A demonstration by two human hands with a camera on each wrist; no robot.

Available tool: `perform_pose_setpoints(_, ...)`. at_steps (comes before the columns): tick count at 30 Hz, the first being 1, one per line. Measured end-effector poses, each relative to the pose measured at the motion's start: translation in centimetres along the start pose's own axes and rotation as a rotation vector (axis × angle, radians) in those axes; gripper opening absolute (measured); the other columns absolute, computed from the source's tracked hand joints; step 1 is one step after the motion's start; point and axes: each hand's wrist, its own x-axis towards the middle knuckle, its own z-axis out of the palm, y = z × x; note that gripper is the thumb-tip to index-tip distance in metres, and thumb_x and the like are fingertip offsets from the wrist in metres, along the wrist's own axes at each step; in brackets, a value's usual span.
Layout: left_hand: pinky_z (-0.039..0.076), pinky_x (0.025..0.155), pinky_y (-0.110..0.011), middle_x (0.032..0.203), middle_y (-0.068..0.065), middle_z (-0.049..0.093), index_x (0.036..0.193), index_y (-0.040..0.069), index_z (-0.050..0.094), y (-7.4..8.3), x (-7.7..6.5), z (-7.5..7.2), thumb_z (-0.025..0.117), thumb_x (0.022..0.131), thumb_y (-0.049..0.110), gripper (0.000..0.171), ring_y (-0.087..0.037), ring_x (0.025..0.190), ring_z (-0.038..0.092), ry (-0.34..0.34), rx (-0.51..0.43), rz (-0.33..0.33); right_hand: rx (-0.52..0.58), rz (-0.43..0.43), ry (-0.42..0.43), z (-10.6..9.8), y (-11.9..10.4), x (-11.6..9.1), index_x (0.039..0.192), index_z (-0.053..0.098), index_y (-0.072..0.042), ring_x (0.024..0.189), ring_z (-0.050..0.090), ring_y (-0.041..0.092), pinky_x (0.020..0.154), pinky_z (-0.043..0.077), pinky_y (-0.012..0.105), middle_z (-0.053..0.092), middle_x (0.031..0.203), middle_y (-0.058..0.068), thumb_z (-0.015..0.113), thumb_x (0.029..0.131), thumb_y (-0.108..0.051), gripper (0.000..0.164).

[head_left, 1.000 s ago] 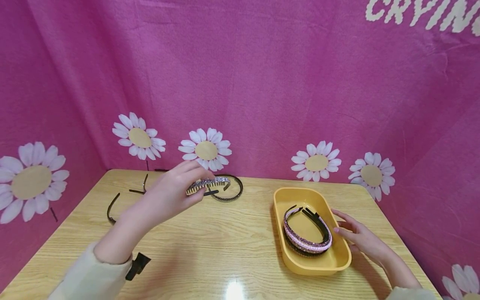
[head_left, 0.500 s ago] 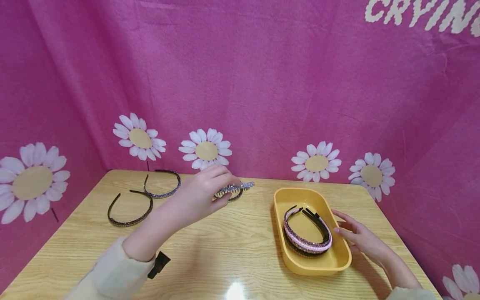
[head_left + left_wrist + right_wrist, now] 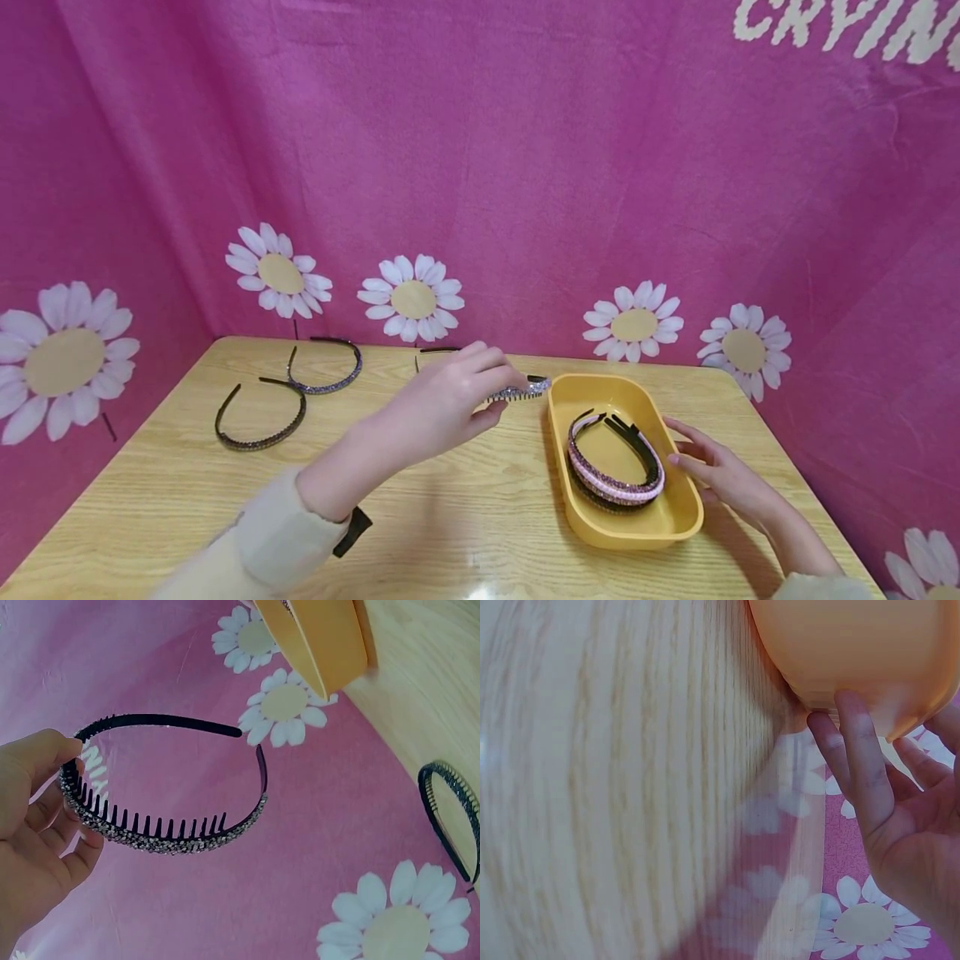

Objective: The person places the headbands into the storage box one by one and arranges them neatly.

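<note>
My left hand pinches a headband above the table, just left of the yellow bin. In the left wrist view this headband is black with comb teeth and silvery glittering stones, gripped at one side between thumb and fingers. My right hand touches the bin's right side, its fingers fairly straight against the wall. Inside the bin lies a stack of headbands, with a pink one among darker glittery ones.
On the table's left lie a blue-purple glittery headband and a dark one. Another dark headband is partly hidden behind my left hand. A pink cloth with printed daisies hangs along the table's back and sides.
My left hand has carried the glittery headband rightward, from above the back left of the table to near the bin's left rim. My right hand and the bin have stayed put.
</note>
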Motion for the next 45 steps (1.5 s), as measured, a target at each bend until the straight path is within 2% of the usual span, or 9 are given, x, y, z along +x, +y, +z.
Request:
perform_pose_setpoints(6, 0.046, 0.071, -0.019, 0.092, 0.004, 0.063, 0.101, 0.014, 0.067, 0.3, 0.3, 1.4, 0.071, 0.075, 0.000, 0.030, -0.012, 0.084, 0.054, 0.034, 0.004, 0.036, 0.007, -0.008, 0.002, 0.0, 0.1, 0.1, 0.151, 0.008, -0.010, 0.100, 0.060, 0.010, 0.078, 0.055, 0.045, 0.023, 0.141, 0.038, 0.047, 0.099, -0.022, 0.066)
perform_pose_setpoints(12, 0.048, 0.078, -0.019, 0.094, 0.005, 0.064, 0.101, 0.015, 0.068, 0.8, 0.7, 2.9, 0.070, 0.077, 0.003, 0.026, -0.011, 0.089, 0.058, 0.063, 0.003, 0.064, 0.019, -0.007, -0.001, 0.0, 0.2, 0.1, 0.151, 0.007, -0.009, 0.100, 0.061, 0.010, 0.078, 0.055, 0.046, 0.021, 0.141, 0.038, 0.047, 0.099, -0.022, 0.066)
perform_pose_setpoints(22, 0.046, 0.075, -0.017, 0.093, 0.006, 0.065, 0.099, 0.015, 0.069, 1.5, 1.8, 5.5, 0.068, 0.078, 0.001, 0.026, -0.009, 0.087, 0.057, 0.060, -0.016, 0.108, -0.012, -0.018, -0.001, 0.0, 0.2, 0.2, 0.150, 0.009, -0.009, 0.099, 0.061, 0.011, 0.077, 0.055, 0.043, 0.031, 0.135, 0.033, 0.046, 0.099, -0.022, 0.065)
perform_pose_setpoints(28, 0.044, 0.078, -0.016, 0.095, 0.006, 0.065, 0.101, 0.016, 0.070, 2.0, 2.2, 7.5, 0.068, 0.080, 0.005, 0.024, -0.009, 0.089, 0.057, 0.052, -0.036, 0.114, -0.007, -0.018, 0.000, 0.0, 0.3, 0.2, 0.150, 0.009, -0.008, 0.100, 0.061, 0.011, 0.078, 0.055, 0.042, 0.032, 0.135, 0.032, 0.047, 0.099, -0.022, 0.065)
perform_pose_setpoints(35, 0.043, 0.081, -0.013, 0.093, 0.008, 0.066, 0.099, 0.019, 0.071, 2.4, 2.6, 9.5, 0.064, 0.083, 0.006, 0.022, -0.006, 0.088, 0.056, 0.065, 0.001, 0.181, -0.004, -0.017, 0.001, 0.1, 0.2, 0.1, 0.150, 0.008, -0.008, 0.099, 0.062, 0.012, 0.077, 0.055, 0.042, 0.031, 0.136, 0.033, 0.046, 0.100, -0.022, 0.065)
perform_pose_setpoints(41, 0.042, 0.082, -0.013, 0.093, 0.009, 0.065, 0.100, 0.021, 0.072, 2.6, 2.8, 11.0, 0.064, 0.083, 0.007, 0.023, -0.006, 0.089, 0.055, 0.063, 0.001, 0.186, -0.022, 0.006, 0.026, 0.0, -0.2, 0.0, 0.151, 0.010, -0.010, 0.097, 0.059, 0.010, 0.072, 0.056, 0.038, 0.026, 0.139, 0.037, 0.048, 0.099, -0.023, 0.066)
perform_pose_setpoints(45, 0.042, 0.080, -0.015, 0.095, 0.010, 0.065, 0.101, 0.021, 0.072, 2.8, 2.9, 12.1, 0.064, 0.083, 0.007, 0.025, -0.007, 0.090, 0.054, 0.029, -0.030, 0.160, -0.041, 0.026, 0.039, 0.0, -0.3, -0.1, 0.151, 0.011, -0.011, 0.095, 0.059, 0.010, 0.067, 0.055, 0.034, 0.028, 0.139, 0.035, 0.048, 0.099, -0.024, 0.066)
